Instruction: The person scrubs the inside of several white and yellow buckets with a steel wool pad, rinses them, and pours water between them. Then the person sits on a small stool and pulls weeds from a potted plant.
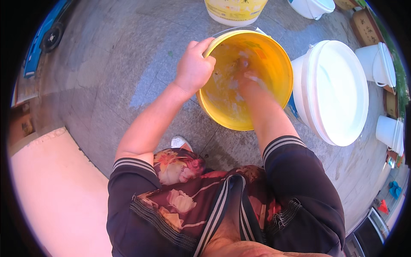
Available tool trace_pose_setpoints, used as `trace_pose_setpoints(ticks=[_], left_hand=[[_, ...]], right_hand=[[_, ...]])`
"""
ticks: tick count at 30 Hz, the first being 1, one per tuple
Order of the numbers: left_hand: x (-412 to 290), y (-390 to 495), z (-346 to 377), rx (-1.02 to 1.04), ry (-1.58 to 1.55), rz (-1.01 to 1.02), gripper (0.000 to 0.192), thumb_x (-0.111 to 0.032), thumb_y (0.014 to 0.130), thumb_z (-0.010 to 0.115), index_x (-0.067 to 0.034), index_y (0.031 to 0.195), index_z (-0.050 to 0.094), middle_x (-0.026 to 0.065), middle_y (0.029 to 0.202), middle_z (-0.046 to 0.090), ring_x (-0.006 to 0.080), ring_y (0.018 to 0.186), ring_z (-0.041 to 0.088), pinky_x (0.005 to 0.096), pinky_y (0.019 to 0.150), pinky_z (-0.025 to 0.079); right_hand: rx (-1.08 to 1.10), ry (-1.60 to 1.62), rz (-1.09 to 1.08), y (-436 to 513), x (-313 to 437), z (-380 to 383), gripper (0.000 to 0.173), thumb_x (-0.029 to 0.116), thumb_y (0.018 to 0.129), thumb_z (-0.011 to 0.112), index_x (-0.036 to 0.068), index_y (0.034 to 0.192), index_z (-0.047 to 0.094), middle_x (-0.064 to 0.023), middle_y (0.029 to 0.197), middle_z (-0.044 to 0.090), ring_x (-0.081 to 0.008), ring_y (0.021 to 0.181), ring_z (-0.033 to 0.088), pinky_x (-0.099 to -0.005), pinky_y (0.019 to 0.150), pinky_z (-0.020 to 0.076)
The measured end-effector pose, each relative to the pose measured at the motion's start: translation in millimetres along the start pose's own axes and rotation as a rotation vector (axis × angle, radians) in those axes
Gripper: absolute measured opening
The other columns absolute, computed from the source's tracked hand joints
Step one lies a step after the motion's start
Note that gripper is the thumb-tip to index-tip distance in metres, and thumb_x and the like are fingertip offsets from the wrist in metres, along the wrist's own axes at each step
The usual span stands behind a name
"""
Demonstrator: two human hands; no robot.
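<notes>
A yellow plastic bucket (278, 75) is tilted toward me in front of my legs, its open mouth facing me. My left hand (196, 66) grips its rim on the left side, with the thumb over the edge. Deep inside the bucket is my right hand (245, 71), low against the inner surface. Its fingers are blurred, and I cannot tell whether they hold anything. Wet, whitish streaks show on the inside of the bucket. A thin wire handle (232, 29) arches behind the far rim.
A large white bucket (340, 93) stands close on the right. Beyond the yellow one is a yellow-and-white bucket (236, 13) bearing writing. More white buckets (374, 64) line the right by brown planter boxes (366, 27). A blue wheeled vehicle (35, 41) is far left, on grey paving (106, 70) with wet patches.
</notes>
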State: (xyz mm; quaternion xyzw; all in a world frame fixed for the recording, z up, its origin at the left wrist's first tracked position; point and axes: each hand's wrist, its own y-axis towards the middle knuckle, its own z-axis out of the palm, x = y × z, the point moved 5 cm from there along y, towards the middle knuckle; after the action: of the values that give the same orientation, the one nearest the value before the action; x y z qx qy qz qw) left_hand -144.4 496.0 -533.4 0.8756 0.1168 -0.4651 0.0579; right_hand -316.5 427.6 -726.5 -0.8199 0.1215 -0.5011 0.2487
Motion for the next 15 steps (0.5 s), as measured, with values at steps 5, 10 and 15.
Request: trace_pose_setpoints(ticks=[5,10,15], left_hand=[[10,0,1,-0.052,0.001,0.023,0.048,-0.011,0.083,0.057,-0.008,0.130,0.065,0.0161,0.113,0.061,0.0334,0.104,0.061,0.0391,0.094,0.050],[13,0,0,-0.073,0.004,0.013,0.049,-0.012,0.083,0.057,-0.008,0.131,0.065,0.0164,0.115,0.061,0.0343,0.107,0.061,0.0401,0.095,0.050],[0,-8,1,-0.073,0.065,-0.017,0.051,-0.011,0.082,0.057,-0.012,0.133,0.063,0.0145,0.114,0.060,0.0341,0.109,0.061,0.0415,0.095,0.050]], right_hand=[[0.468,-0.966,-0.288,-23,-30,56,0.047,0.030,0.099,0.053,0.012,0.142,0.054,-0.0131,0.145,0.054,-0.0364,0.131,0.051,-0.0464,0.108,0.0419],[0.476,-1.037,-0.478,-69,20,91,0.035,0.025,0.094,0.057,0.009,0.122,0.070,-0.0161,0.126,0.068,-0.0361,0.118,0.064,-0.0458,0.097,0.0506],[0.404,-0.817,-0.620,-79,92,51,0.030,0.020,0.090,0.059,0.010,0.115,0.072,-0.0182,0.122,0.068,-0.0352,0.116,0.064,-0.0463,0.096,0.0510]])
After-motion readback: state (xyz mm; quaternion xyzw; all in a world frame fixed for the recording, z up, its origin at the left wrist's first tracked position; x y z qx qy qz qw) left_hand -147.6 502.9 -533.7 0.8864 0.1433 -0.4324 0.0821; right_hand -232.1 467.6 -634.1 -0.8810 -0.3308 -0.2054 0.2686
